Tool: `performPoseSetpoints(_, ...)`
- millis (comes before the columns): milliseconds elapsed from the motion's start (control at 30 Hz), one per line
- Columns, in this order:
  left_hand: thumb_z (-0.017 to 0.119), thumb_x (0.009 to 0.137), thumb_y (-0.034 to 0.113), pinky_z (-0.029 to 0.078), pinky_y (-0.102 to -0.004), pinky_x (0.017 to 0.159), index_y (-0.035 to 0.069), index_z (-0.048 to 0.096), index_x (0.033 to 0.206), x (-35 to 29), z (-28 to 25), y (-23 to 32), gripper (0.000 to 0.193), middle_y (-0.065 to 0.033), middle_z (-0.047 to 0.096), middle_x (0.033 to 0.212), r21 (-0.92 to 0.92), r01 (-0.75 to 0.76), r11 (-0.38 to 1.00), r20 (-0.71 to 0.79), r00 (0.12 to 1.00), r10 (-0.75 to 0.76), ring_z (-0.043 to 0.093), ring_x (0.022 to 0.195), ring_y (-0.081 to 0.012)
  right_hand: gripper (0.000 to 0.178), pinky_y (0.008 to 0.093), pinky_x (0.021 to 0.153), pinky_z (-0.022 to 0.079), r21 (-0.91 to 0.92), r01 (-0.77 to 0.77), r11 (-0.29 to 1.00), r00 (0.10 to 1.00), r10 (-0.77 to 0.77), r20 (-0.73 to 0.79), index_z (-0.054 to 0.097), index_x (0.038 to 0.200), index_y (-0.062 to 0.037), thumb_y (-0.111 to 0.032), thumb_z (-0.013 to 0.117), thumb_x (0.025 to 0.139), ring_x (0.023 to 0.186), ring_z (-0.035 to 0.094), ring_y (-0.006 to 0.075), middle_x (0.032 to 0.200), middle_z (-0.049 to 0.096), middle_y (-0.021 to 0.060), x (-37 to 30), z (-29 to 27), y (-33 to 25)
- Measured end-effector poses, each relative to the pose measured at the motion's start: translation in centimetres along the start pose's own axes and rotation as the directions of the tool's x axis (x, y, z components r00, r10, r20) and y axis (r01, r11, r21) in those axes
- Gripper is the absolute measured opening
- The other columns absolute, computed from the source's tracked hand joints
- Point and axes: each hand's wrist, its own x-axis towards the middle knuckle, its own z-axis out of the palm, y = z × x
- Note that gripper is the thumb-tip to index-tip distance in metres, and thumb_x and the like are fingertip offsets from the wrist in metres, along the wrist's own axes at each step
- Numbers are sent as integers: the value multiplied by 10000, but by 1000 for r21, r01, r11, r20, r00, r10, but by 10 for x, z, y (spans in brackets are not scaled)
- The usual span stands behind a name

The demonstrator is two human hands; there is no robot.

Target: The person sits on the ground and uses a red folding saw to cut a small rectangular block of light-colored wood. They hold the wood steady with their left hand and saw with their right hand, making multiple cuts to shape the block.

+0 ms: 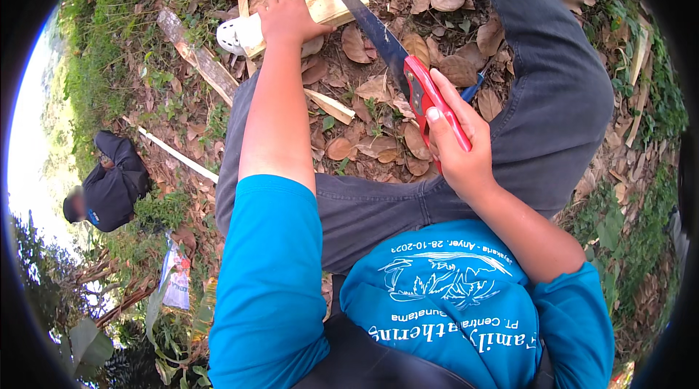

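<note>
My left hand (284,17) grips a pale wooden block (335,1) at the top of the view, the thumb on its near side and the fingers laid over it. My right hand (459,145) is closed round the red handle (428,101) of a hand saw (378,33). The saw's dark blade slants up and to the left, its tip passing over the block near its right end. Whether the teeth touch the wood I cannot tell. A white shoe with holes (231,36) shows beside the block's left end.
Dry leaves cover the ground, with a bark-edged plank (196,55), a wood offcut (329,105) and a thin pale stick (175,152) on it. Something blue (472,88) lies behind the saw handle. At far left a person in dark clothes (116,185) sits near a plastic bag (175,276).
</note>
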Motion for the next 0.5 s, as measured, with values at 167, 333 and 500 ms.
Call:
performPoseSetpoints(167,830,597,784,418,-519,1061,102,554,1397,2,-9,5,1088,-155,616,1363,17,-2,1000,-1,1000,2,557,1324,-318,498,231,808,493,-108,157,982,987,-158,-9,539,1481,23,-104,643,1011,894,578,45,1111,702,54,81,28,24)
performPoseSetpoints(333,824,588,795,429,-521,1048,109,550,1392,5,-8,3,1091,-149,621,1360,23,-6,1000,5,1000,6,593,1304,-319,504,227,737,483,-7,123,992,992,-123,-37,541,1480,21,-115,653,1007,811,549,37,1056,696,37,99,43,31)
performPoseSetpoints(500,839,583,779,429,-516,1047,100,565,1384,-1,0,-2,1086,-159,623,1354,-9,-4,1000,-18,1000,4,587,1296,-332,515,210,741,475,-12,4,1000,1000,-4,19,497,1521,15,-104,617,1035,838,554,34,1121,678,36,1,4,3)
